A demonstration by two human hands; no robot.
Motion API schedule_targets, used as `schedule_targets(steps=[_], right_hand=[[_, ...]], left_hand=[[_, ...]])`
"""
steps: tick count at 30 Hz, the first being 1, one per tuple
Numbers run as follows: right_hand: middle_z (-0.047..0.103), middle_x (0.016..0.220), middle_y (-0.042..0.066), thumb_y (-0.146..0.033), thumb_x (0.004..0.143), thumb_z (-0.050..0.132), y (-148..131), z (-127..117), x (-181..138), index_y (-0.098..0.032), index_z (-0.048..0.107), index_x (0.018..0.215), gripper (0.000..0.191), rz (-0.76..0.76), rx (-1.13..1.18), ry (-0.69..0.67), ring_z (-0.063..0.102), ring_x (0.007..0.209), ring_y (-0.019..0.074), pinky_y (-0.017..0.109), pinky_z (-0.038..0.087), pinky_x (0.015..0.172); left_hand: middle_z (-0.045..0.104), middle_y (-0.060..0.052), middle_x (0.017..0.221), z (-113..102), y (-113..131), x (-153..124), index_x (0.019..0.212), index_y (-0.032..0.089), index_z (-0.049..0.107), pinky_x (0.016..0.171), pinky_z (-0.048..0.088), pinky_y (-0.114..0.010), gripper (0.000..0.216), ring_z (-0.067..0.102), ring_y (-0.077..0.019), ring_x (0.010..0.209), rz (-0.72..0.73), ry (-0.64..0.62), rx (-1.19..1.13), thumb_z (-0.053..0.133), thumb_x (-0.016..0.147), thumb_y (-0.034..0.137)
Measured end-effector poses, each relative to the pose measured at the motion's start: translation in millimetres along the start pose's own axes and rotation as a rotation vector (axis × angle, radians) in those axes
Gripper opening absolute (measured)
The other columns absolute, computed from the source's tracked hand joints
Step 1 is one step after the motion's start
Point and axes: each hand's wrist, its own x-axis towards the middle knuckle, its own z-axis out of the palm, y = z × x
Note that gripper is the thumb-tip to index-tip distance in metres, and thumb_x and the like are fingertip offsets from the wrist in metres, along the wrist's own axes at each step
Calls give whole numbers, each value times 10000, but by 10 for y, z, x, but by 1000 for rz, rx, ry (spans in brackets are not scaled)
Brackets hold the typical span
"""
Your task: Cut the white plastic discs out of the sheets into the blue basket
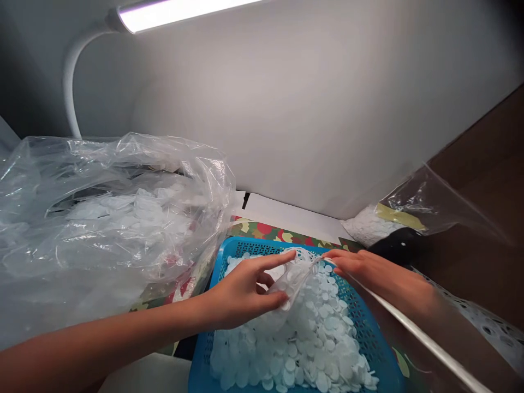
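White strands (303,253) between both hands (241,290) (355,265)

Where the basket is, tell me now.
The basket sits at the bottom of the head view, slightly right of centre, beneath the left hand, with the big clear bag to its left.

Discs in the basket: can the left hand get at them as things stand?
Probably yes: the left hand is over the basket, and the near discs lie uncovered. It seems to hold clear plastic, though, which may need letting go first.
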Motion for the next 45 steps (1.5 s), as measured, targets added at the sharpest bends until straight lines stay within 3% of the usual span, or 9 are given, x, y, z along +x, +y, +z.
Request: schedule_targets(steps=[5, 8, 12, 14, 17, 23, 27, 37, 45], right_hand=[[677, 1061, 25, -241, 951, 386, 128, -102, -94, -265, 590, 1066, 236, -4, -122, 43, 662, 894, 200, 328, 524, 794], [675, 1049, 20, -229, 917, 471, 203, -262, -146, -268, 594, 1072, 201, 100, -161, 100, 669, 856, 196, 323, 519, 839], [698, 1003, -4, -290, 922, 470, 222, -389, -169, -282, 614, 1053, 195, 229, -8, -162, 697, 792, 166, 214, 562, 665], [692, 1029, 7, -290, 926, 469, 206, -362, -155, -271, 623, 992, 169, 190, 71, -256, 669, 969, 192, 220, 556, 730], [660, 1086, 7, -269, 932, 477, 155, -238, -103, -271, 617, 931, 140, 133, 146, -277, 594, 1104, 179, 244, 510, 842], [592, 1153, -7, -215, 938, 497, -11, 59, 66, -260, 589, 994, 117, 71, 310, -350, 597, 992, 98, 203, 479, 792], [591, 1124, -1, -195, 957, 456, -44, 174, 112, -241, 576, 1018, 143, 49, 351, -398, 596, 935, 83, 203, 473, 767], [582, 1140, -11, -201, 958, 464, -13, 186, 94, -245, 573, 1024, 135, 42, 358, -414, 590, 953, 68, 178, 460, 784], [604, 1105, 31, -199, 963, 440, -74, 212, 138, -231, 595, 1032, 172, 35, 371, -427, 602, 918, 108, 213, 484, 737]], left_hand=[[434, -77, 1423, -12, -61, -17, 1411, 304, 372, 653, 516, -268, 702, 517, -93, 704, -51, -21, 68, 626, 775, 153], [375, -61, 1471, -15, -99, -21, 1412, 309, 368, 672, 526, -275, 732, 521, -101, 726, -98, -39, 91, 647, 753, 158], [432, -79, 1430, -10, -100, -10, 1426, 294, 342, 686, 530, -294, 714, 559, -119, 757, -84, -18, 62, 635, 784, 184], [407, -85, 1446, -5, -84, -2, 1428, 293, 332, 714, 531, -305, 707, 598, -140, 820, -74, -7, 14, 630, 796, 187], [385, -98, 1458, 6, -59, 4, 1436, 285, 312, 719, 528, -299, 723, 610, -147, 857, -67, 0, -51, 631, 797, 169], [382, -107, 1454, 15, -60, 2, 1425, 281, 339, 543, 430, -211, 719, 489, -51, 636, -32, 19, -11, 641, 785, 154], [547, -118, 1275, 10, -43, -4, 1445, 262, 300, 493, 357, -202, 733, 427, -46, 579, -48, 7, -3, 624, 796, 160], [611, -66, 1025, 10, -29, -13, 1455, 248, 281, 454, 280, -203, 754, 356, -38, 518, -80, 3, 22, 616, 783, 175], [612, -66, 1053, 8, -41, -6, 1451, 263, 287, 455, 282, -200, 754, 366, -43, 529, -82, 3, 22, 623, 780, 187]])
